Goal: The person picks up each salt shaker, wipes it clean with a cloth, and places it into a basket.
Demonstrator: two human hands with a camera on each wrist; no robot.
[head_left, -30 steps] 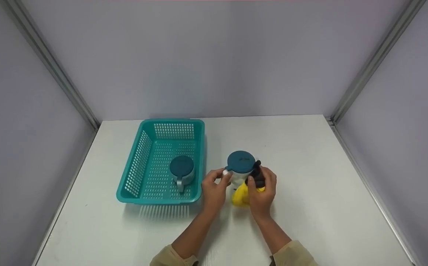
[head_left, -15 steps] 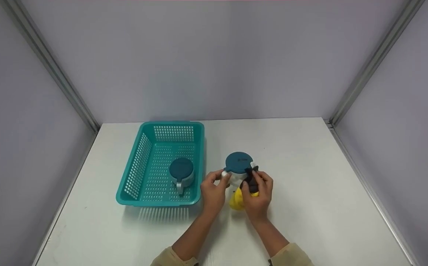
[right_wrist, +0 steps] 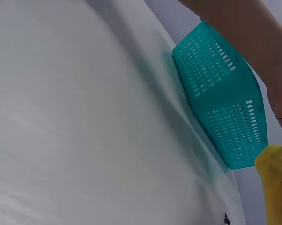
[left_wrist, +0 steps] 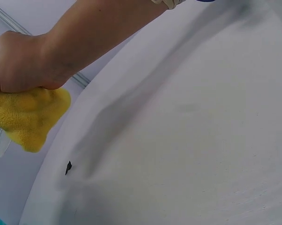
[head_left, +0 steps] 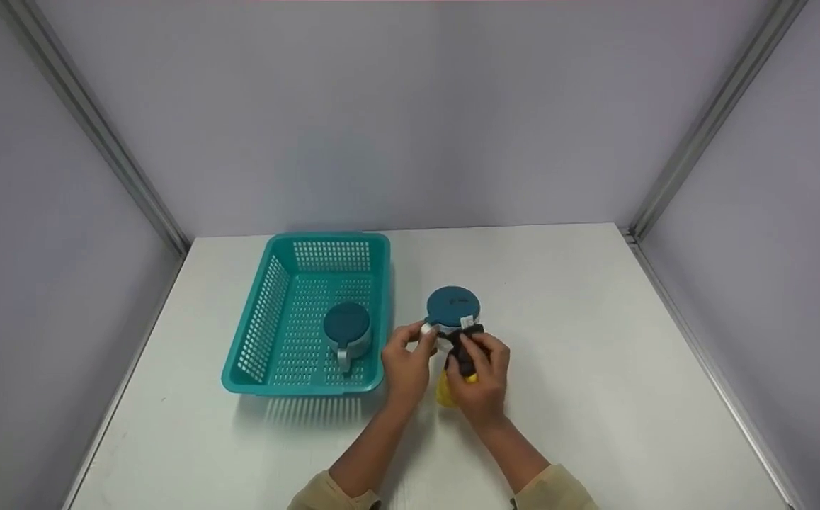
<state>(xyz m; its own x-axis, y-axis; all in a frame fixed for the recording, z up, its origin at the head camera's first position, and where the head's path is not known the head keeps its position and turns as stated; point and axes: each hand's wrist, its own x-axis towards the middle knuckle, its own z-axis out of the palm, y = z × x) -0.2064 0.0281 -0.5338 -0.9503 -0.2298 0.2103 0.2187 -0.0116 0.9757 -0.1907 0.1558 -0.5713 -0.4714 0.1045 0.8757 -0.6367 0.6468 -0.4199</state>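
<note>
A clear or pale mug with a dark blue lid (head_left: pixel 453 304) is held up over the white table. My left hand (head_left: pixel 406 368) pinches its handle at the near left side. In my right hand (head_left: pixel 484 389) is a yellow and black cloth (head_left: pixel 445 394), gripped against the mug's near side. A small white tag (head_left: pixel 467 321) sticks up from the cloth's dark part. Much of the mug's body is hidden behind the hands and cloth. The left wrist view shows the yellow cloth (left_wrist: pixel 31 117) bunched below my right hand (left_wrist: pixel 19 63).
Left of the hands stands a teal perforated basket (head_left: pixel 240 382). Inside it, a second mug with a dark blue lid (head_left: pixel 347 322) stands upright, its handle toward me. Grey walls enclose the table (head_left: pixel 566 297) at the back and sides. A small dark mark (left_wrist: pixel 68 168) lies on the tabletop.
My right hand has moved left with the cloth, across the mug's near side toward the handle. The white tag has come into view. The left hand keeps its hold, with the mug shifting slightly left.
</note>
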